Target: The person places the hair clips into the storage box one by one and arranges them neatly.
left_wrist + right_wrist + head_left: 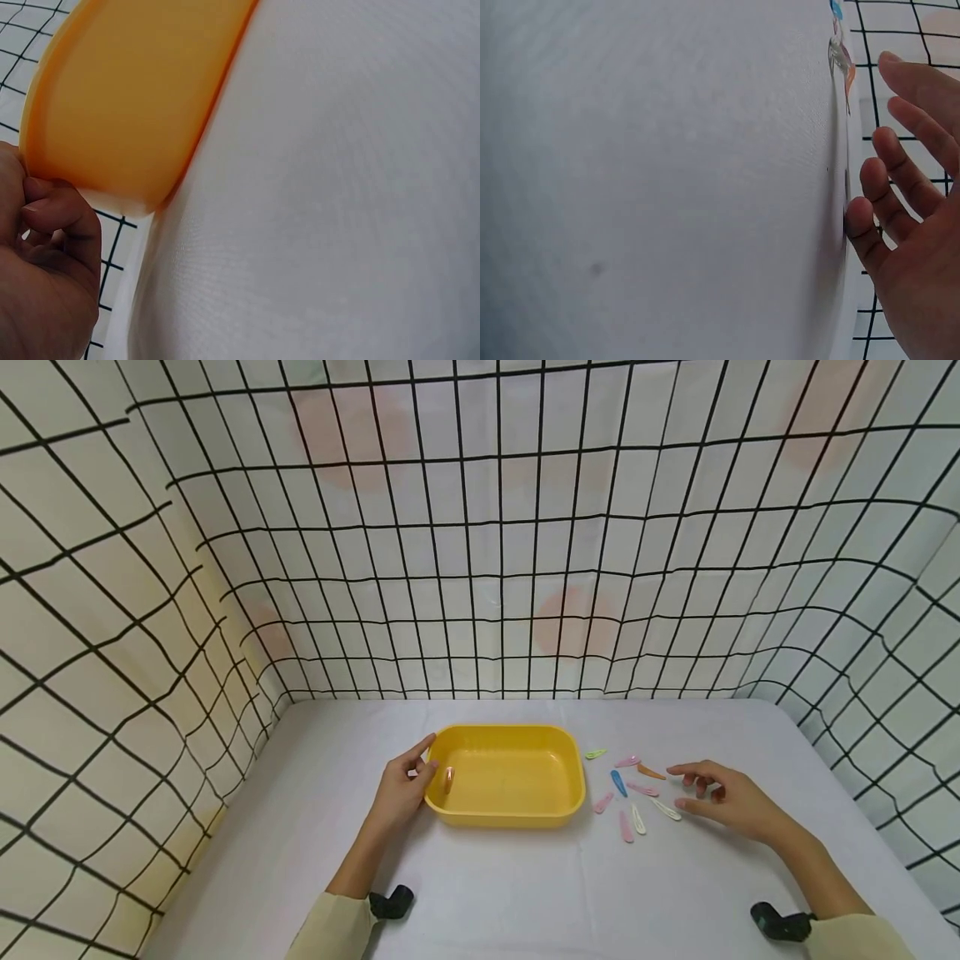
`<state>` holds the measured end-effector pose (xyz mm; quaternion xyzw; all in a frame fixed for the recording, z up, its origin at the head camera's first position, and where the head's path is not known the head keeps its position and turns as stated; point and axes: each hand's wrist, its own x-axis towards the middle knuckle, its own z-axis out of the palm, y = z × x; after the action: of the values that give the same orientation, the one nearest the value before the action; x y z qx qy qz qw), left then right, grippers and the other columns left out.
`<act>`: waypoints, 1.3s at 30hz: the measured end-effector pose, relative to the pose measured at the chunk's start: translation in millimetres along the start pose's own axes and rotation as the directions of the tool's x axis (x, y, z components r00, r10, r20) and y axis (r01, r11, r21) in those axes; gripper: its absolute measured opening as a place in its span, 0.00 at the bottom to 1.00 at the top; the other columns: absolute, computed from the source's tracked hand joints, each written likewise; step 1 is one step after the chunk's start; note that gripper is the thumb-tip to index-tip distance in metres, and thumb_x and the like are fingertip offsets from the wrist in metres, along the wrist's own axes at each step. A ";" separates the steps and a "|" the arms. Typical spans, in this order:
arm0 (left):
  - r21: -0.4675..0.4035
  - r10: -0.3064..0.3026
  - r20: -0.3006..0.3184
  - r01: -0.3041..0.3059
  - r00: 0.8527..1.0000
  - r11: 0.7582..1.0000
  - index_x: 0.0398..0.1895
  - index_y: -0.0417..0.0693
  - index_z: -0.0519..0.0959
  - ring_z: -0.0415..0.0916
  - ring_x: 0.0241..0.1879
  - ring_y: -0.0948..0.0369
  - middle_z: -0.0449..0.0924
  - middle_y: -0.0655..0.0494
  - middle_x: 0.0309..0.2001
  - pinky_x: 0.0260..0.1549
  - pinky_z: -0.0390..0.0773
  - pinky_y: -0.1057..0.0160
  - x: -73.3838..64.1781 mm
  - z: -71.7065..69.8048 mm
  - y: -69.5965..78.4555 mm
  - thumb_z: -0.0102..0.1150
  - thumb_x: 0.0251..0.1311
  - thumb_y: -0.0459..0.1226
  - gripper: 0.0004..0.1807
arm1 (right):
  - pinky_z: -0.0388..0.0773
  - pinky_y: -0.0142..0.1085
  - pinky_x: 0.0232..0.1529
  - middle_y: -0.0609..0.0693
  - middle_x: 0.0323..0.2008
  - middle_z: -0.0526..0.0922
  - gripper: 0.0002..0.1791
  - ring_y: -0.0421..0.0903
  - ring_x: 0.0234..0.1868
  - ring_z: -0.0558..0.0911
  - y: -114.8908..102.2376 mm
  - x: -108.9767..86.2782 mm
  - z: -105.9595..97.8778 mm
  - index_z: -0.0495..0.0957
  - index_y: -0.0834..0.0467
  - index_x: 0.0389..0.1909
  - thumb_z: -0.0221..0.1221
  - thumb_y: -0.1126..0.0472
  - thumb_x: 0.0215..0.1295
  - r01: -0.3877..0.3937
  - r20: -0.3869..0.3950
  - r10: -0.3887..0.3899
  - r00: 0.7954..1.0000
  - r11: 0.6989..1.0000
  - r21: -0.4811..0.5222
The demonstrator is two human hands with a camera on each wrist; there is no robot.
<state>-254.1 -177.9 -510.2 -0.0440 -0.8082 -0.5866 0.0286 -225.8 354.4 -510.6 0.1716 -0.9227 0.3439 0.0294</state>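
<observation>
Left hand [401, 787] pinches the left rim of the yellow tray [517, 777], 1 copper clip [448, 779] inside; right hand [731, 799], fingers loosely parted, holding nothing, hovers near the orange clip [651, 772]. Crowding among the 9 loose clips [618, 783] may cause a mispick or knock neighbours aside. White cloth [525, 893] beneath, black-gridded pale walls [480, 547] around.

Both forearms [817, 870] slant inward toward the far edge of the bench [517, 893] — left hand [399, 787] pinching; right hand [731, 800], nearer the right edge, relaxed (thumb [701, 808] apart, fingers [696, 769] gently bent).
</observation>
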 end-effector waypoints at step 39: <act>0.006 0.013 -0.022 -0.013 1.000 1.000 0.72 0.53 0.75 0.62 0.17 0.65 0.69 0.54 0.29 0.16 0.66 0.71 -1.2 1.8 1.2 0.61 0.69 0.36 0.27 | 0.71 0.24 0.49 0.40 0.38 0.75 0.27 0.38 0.43 0.72 -0.4 -4.3 10.8 0.84 0.45 0.56 0.76 0.45 0.54 0.030 0.088 -0.025 0.996 0.998 -0.063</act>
<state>-252.8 -175.8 -509.7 -0.0427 -0.8091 -0.5847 0.0416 -220.9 348.5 -519.3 0.1979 -0.9312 0.3060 -0.0005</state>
